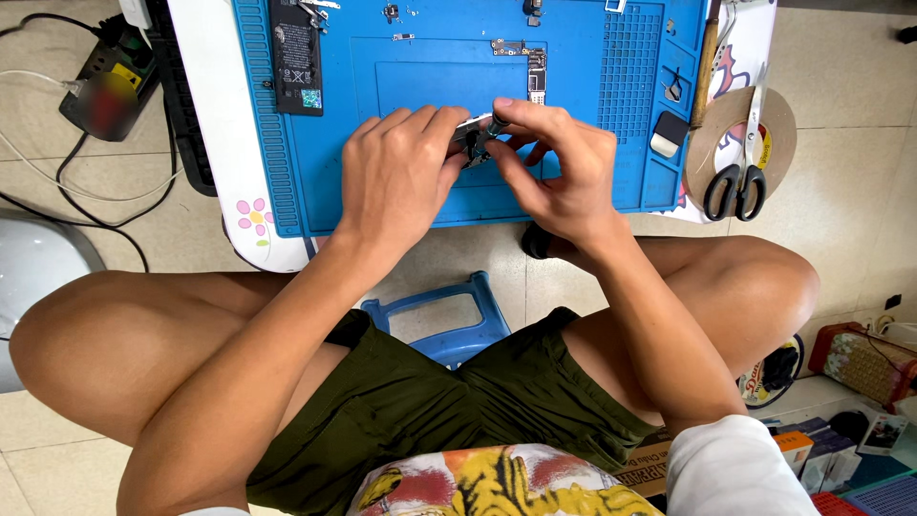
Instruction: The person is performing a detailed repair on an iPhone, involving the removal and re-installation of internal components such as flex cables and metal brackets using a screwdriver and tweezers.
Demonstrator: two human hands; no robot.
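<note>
Two hands meet over one small silver-and-dark metal part (475, 137), which sits between them just above the middle of the blue work mat (583, 86). The left hand (396, 172) curls around the part's left end, fingers folded over it so that most of the part is hidden. The right hand (564, 167) closes from the other side, thumb and forefinger pinched on the dark handle of a thin tool (498, 123) whose tip meets the part.

Bare mat lies open around the hands on every side, with its near edge just below the wrists. Farther up the mat lie a black flat battery (295, 55) at the left and a narrow circuit board (537, 75) just beyond the right fingertips, both apart from the hands. Beyond the mat's right edge rest black-handled scissors (742, 162) on a roll of tape (740, 134). A blue stool (449, 320) stands between the knees.
</note>
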